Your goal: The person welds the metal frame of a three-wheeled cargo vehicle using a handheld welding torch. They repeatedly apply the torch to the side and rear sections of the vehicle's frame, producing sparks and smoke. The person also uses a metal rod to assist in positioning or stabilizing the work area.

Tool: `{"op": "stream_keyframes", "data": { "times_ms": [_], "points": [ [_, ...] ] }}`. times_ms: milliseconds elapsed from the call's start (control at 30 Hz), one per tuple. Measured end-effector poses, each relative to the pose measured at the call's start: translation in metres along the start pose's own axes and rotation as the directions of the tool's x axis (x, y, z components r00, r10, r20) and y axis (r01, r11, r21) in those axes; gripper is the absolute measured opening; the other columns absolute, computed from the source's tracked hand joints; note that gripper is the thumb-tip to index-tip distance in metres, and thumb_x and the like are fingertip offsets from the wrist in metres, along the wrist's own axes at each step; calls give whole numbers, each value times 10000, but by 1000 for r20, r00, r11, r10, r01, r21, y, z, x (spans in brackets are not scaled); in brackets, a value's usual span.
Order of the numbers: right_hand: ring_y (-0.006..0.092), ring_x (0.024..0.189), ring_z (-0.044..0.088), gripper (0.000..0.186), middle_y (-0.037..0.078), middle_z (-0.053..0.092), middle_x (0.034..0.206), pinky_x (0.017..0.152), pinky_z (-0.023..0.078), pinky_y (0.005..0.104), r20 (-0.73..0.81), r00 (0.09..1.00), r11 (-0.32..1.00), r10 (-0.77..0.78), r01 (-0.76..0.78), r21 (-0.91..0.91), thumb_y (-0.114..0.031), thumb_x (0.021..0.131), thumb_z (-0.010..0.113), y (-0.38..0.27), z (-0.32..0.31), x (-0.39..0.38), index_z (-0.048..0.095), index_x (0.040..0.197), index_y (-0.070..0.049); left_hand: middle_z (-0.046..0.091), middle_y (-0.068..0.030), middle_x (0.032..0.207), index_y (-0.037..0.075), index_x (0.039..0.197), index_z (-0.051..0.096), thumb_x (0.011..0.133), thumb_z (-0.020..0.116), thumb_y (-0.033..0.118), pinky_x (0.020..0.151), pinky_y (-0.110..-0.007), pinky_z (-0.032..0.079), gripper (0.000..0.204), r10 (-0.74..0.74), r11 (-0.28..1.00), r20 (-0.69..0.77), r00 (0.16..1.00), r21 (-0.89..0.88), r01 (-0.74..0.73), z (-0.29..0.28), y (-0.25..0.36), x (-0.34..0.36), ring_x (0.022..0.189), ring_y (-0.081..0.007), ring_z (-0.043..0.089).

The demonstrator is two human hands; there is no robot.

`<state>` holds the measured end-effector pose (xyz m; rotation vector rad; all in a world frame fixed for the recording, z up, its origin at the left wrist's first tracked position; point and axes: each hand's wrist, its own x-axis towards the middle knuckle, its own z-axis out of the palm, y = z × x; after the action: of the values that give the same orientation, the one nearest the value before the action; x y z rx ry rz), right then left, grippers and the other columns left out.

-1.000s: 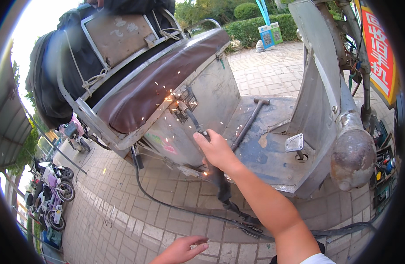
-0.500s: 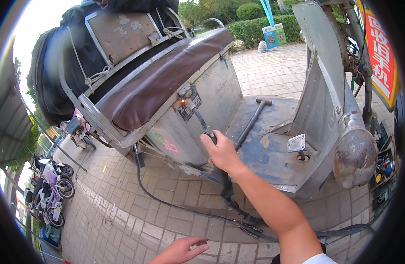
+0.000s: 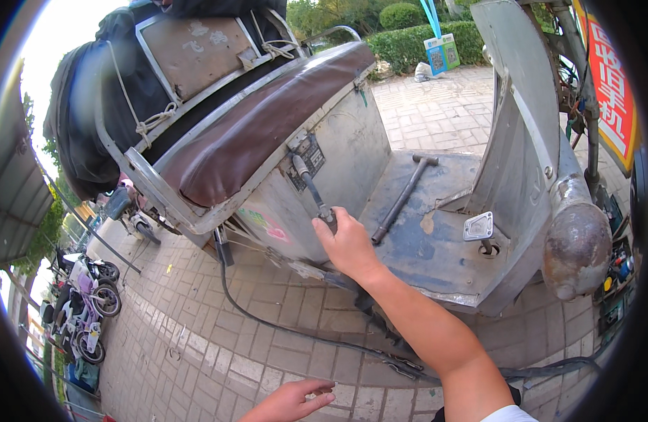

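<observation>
My right hand [image 3: 350, 243] is closed around the dark handle of a welding torch [image 3: 310, 186]. Its bent neck points up at the metal seat box [image 3: 356, 137] of an old grey three-wheeler, the nozzle over a dark label plate [image 3: 313, 160] just under the brown seat [image 3: 268, 119]. Whether the nozzle touches the metal, I cannot tell. From the handle a black cable runs down behind my forearm. Low in the view, my left hand [image 3: 292, 402] is held over the paving, empty, thumb and fingers apart.
A T-shaped metal bar [image 3: 405, 200] lies on the worn footboard [image 3: 436, 260], beside a foot pedal [image 3: 478, 227]. Black cables [image 3: 296, 333] cross the brick paving. At the right stand the curved front shield [image 3: 517, 133] and a red sign [image 3: 612, 88]. Parked scooters [image 3: 92, 299] are at the far left.
The orange glow at the torch's nozzle has gone out. My right hand and the torch have shifted slightly left. My left hand has stayed nearly in place.
</observation>
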<state>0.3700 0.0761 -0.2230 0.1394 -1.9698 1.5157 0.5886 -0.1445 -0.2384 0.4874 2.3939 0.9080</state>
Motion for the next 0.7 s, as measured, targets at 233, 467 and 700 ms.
{"op": "stream_keyframes", "data": {
  "times_ms": [233,467,700],
  "points": [
    [457,849,645,428,262,648,906,744,526,521,99,995,988,9,7,-153,-393,935,605,-9,-17,6,560,1031,21,696,-163,1059,23,1234,636,948,633,318,669,-353,548,411,11,1000,-3,1000,1,-11,3,-3,2,800,-223,670],
    [460,840,648,415,266,657,878,728,526,523,102,994,993,40,-28,-113,-380,936,601,-11,-15,6,554,1027,22,696,-143,1035,24,1244,626,953,630,315,554,-319,529,411,-66,998,25,997,-22,67,2,-1,4,703,-178,651],
    [462,830,649,418,270,655,862,737,522,520,105,994,992,18,-5,-125,-374,928,611,-7,-16,9,556,1035,26,692,-155,1037,23,1247,624,950,633,315,593,-333,540,416,26,1000,12,1000,13,-26,5,-10,6,743,-201,660]
  ]
}}
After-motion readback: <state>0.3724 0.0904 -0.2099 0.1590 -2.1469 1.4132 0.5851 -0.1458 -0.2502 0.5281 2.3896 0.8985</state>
